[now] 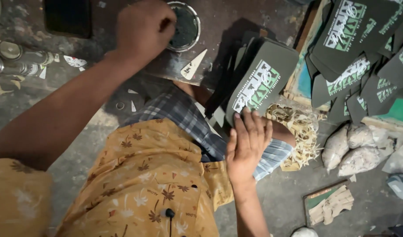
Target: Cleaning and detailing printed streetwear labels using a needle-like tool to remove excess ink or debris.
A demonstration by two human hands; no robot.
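On a stained floor (78, 145), the left hand (142, 28) is fisted beside a tin (184, 26), its grip pressed together, while the right hand (247, 140) rests spread-fingered on a dark sole (263, 79).

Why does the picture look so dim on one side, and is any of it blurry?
In the head view, light falls from the right: the printed dark sole under the right hand casts a hard shadow leftward on the floor. The left hand, at the round tin, looks slightly soft, perhaps motion blur. The near orange sleeve is out of focus. Corners darken and bend a little.
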